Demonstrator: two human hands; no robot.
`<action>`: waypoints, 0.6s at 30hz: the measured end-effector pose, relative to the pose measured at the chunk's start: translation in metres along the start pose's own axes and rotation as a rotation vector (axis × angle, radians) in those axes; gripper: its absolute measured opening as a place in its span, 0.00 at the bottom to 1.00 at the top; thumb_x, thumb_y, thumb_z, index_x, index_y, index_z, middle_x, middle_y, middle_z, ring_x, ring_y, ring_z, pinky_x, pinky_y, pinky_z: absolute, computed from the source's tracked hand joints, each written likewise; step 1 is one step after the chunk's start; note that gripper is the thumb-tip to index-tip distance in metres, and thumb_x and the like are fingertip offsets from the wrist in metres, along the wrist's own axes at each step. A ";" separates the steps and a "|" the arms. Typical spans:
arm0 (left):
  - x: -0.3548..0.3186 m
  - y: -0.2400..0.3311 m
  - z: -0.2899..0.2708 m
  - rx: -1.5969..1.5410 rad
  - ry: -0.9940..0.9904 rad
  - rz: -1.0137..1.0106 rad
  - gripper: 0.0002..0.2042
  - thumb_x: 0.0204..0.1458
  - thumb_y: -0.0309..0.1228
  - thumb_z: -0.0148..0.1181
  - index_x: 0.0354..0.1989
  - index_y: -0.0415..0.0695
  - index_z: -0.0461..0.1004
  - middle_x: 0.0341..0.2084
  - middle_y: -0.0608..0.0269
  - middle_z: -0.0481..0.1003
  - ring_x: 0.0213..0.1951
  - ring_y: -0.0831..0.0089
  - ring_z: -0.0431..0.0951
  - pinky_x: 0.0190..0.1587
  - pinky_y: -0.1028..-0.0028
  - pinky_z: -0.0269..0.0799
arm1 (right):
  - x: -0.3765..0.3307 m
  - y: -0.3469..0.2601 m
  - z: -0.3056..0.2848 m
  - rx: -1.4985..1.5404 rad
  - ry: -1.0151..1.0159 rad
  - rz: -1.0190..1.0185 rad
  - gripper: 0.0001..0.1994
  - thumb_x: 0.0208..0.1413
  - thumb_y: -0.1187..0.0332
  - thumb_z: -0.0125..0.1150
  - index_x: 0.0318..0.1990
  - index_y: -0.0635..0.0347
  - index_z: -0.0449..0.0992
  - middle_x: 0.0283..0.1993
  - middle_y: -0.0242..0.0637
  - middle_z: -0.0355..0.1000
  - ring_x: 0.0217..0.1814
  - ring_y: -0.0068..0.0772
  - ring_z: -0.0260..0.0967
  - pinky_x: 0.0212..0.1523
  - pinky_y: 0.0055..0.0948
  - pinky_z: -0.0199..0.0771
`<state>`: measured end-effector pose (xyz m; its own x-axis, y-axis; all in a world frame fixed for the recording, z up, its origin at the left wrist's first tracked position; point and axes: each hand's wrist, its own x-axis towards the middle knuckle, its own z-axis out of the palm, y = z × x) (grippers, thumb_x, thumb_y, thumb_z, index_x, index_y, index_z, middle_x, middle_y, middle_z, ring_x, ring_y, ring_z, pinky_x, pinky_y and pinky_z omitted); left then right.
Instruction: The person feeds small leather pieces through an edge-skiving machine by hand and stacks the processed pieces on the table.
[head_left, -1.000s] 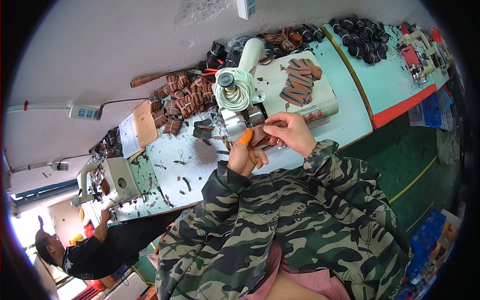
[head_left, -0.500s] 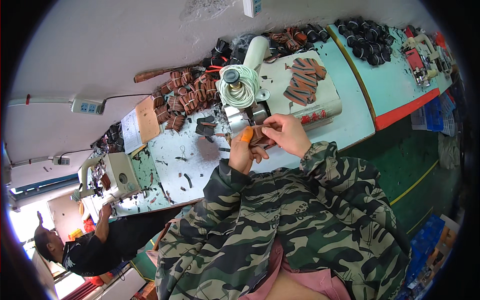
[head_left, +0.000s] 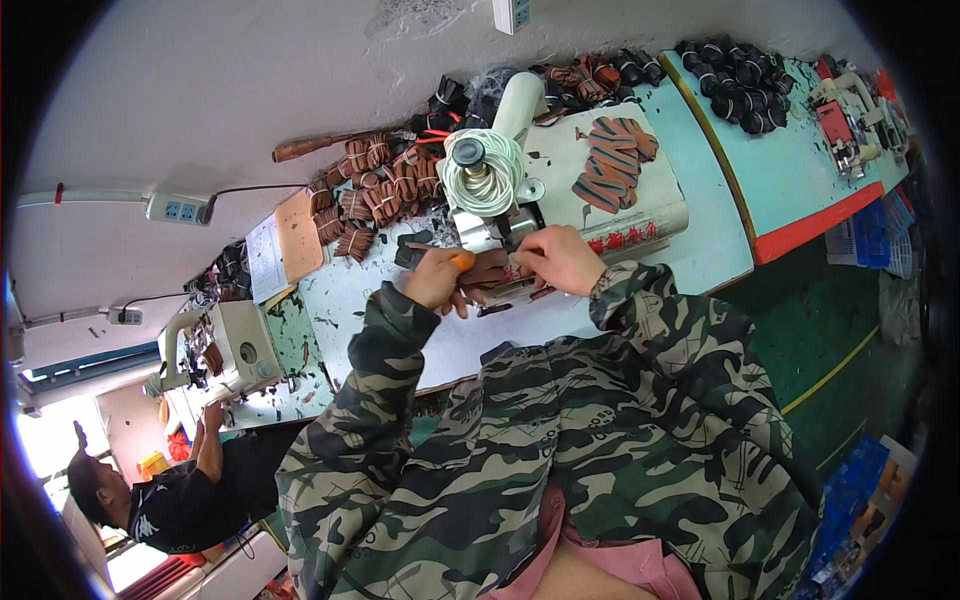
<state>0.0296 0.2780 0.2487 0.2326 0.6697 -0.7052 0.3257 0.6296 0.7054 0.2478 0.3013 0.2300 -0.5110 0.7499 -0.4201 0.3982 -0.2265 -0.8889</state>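
My left hand (head_left: 436, 280), with an orange cover on its thumb, grips one end of a flat brown leather-like piece (head_left: 489, 268) in front of the machine's metal head. At the other end my right hand (head_left: 562, 260) is closed, thumb and fingers pinched at the edge of the same piece. Just beyond my hands stands a cream sewing-type machine (head_left: 655, 215) with a coil of white cord (head_left: 483, 185) round its top post. On the machine's flat bed lies a row of overlapping brown and grey strips (head_left: 614, 165). My fingers partly hide the held piece.
Tied brown bundles (head_left: 385, 195) and black bundles (head_left: 738, 85) lie along the back. Dark scraps litter the pale table (head_left: 350, 305). A wooden-handled tool (head_left: 318, 147) rests by the wall. At far left a person in black (head_left: 205, 490) works at another machine (head_left: 240, 345).
My left hand has moved left, its elbow swinging outward, and the brown piece now shows stretched between both hands. My right hand has shifted slightly left. The other person's hands have come together.
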 end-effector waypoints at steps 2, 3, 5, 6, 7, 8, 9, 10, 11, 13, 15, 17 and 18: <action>0.001 0.000 -0.011 -0.015 0.013 0.005 0.18 0.58 0.32 0.37 0.45 0.34 0.71 0.18 0.55 0.76 0.08 0.75 0.70 0.05 0.82 0.58 | 0.002 0.001 -0.013 -0.200 0.126 -0.196 0.09 0.52 0.71 0.58 0.31 0.71 0.74 0.27 0.42 0.74 0.23 0.29 0.75 0.24 0.24 0.73; 0.002 0.000 -0.014 -0.009 0.010 0.013 0.18 0.58 0.32 0.37 0.45 0.34 0.72 0.18 0.56 0.75 0.08 0.75 0.70 0.06 0.82 0.58 | 0.006 0.006 -0.018 -0.343 0.196 -0.304 0.09 0.48 0.72 0.60 0.34 0.69 0.75 0.30 0.45 0.75 0.28 0.34 0.75 0.30 0.27 0.73; 0.001 0.005 -0.014 -0.016 -0.004 0.015 0.17 0.58 0.32 0.38 0.44 0.35 0.72 0.17 0.58 0.75 0.08 0.77 0.68 0.07 0.82 0.58 | 0.006 0.000 -0.020 -0.353 0.174 -0.252 0.09 0.47 0.71 0.61 0.34 0.69 0.74 0.30 0.46 0.74 0.30 0.39 0.75 0.32 0.30 0.73; 0.006 0.004 -0.012 -0.016 -0.005 0.014 0.17 0.58 0.32 0.38 0.44 0.35 0.72 0.17 0.58 0.75 0.08 0.77 0.68 0.07 0.82 0.58 | 0.006 -0.002 -0.019 -0.363 0.154 -0.201 0.10 0.45 0.71 0.62 0.35 0.68 0.74 0.30 0.47 0.74 0.32 0.43 0.74 0.34 0.33 0.73; 0.012 0.002 -0.011 -0.081 -0.073 0.001 0.17 0.58 0.33 0.38 0.44 0.36 0.72 0.17 0.59 0.75 0.08 0.77 0.68 0.07 0.82 0.58 | 0.007 -0.002 -0.013 -0.365 0.149 -0.203 0.10 0.45 0.71 0.62 0.35 0.68 0.74 0.30 0.47 0.74 0.32 0.43 0.74 0.34 0.33 0.73; 0.016 -0.001 -0.009 -0.145 -0.141 -0.012 0.17 0.58 0.33 0.38 0.43 0.36 0.73 0.18 0.59 0.75 0.09 0.77 0.69 0.08 0.82 0.58 | 0.009 -0.003 -0.005 -0.510 0.218 -0.288 0.11 0.44 0.70 0.62 0.34 0.67 0.74 0.29 0.47 0.74 0.33 0.46 0.73 0.36 0.36 0.72; 0.018 -0.006 -0.006 -0.065 -0.113 0.011 0.17 0.59 0.35 0.38 0.43 0.38 0.73 0.18 0.59 0.75 0.09 0.78 0.68 0.08 0.82 0.57 | 0.010 -0.003 0.002 -0.653 0.288 -0.374 0.11 0.43 0.70 0.62 0.34 0.67 0.73 0.29 0.48 0.73 0.34 0.48 0.72 0.37 0.39 0.71; 0.017 -0.007 -0.008 -0.063 -0.118 0.011 0.17 0.59 0.35 0.38 0.43 0.38 0.73 0.18 0.59 0.75 0.09 0.78 0.68 0.08 0.82 0.57 | 0.010 -0.003 0.003 -0.653 0.292 -0.369 0.11 0.43 0.70 0.62 0.34 0.67 0.73 0.29 0.48 0.73 0.34 0.48 0.72 0.37 0.39 0.71; 0.014 -0.009 -0.010 -0.096 -0.109 0.002 0.17 0.59 0.35 0.38 0.43 0.38 0.73 0.18 0.59 0.75 0.09 0.78 0.68 0.08 0.82 0.57 | 0.010 -0.002 0.003 -0.686 0.254 -0.307 0.11 0.43 0.69 0.63 0.34 0.66 0.73 0.28 0.48 0.73 0.35 0.50 0.71 0.38 0.42 0.70; 0.008 -0.009 -0.015 -0.179 -0.090 -0.041 0.16 0.59 0.34 0.39 0.44 0.38 0.72 0.19 0.58 0.76 0.09 0.77 0.69 0.08 0.82 0.59 | 0.010 0.000 -0.001 -0.718 0.216 -0.242 0.11 0.42 0.69 0.63 0.33 0.66 0.73 0.28 0.47 0.72 0.35 0.52 0.70 0.39 0.44 0.69; 0.004 -0.004 -0.009 -0.168 -0.059 -0.008 0.15 0.59 0.33 0.39 0.43 0.38 0.72 0.20 0.58 0.76 0.09 0.76 0.69 0.08 0.82 0.60 | 0.008 0.006 -0.015 -0.536 0.175 -0.254 0.10 0.43 0.70 0.60 0.34 0.62 0.75 0.30 0.44 0.73 0.35 0.49 0.71 0.38 0.41 0.71; 0.004 -0.005 -0.009 -0.124 -0.013 0.062 0.13 0.57 0.29 0.42 0.38 0.35 0.73 0.19 0.59 0.75 0.11 0.75 0.71 0.09 0.82 0.63 | 0.009 0.009 -0.021 -0.426 0.124 -0.268 0.09 0.44 0.71 0.59 0.34 0.61 0.77 0.32 0.44 0.74 0.35 0.46 0.72 0.38 0.38 0.71; 0.008 -0.010 -0.010 -0.125 -0.010 0.061 0.13 0.57 0.29 0.42 0.38 0.35 0.73 0.19 0.59 0.75 0.11 0.75 0.71 0.09 0.82 0.63 | 0.010 0.009 -0.023 -0.425 0.122 -0.269 0.09 0.44 0.71 0.59 0.34 0.61 0.77 0.32 0.44 0.74 0.35 0.46 0.72 0.38 0.38 0.71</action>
<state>0.0194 0.2810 0.2369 0.2583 0.7047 -0.6608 0.1937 0.6323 0.7501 0.2642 0.3210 0.2221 -0.5558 0.8195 -0.1396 0.5522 0.2385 -0.7989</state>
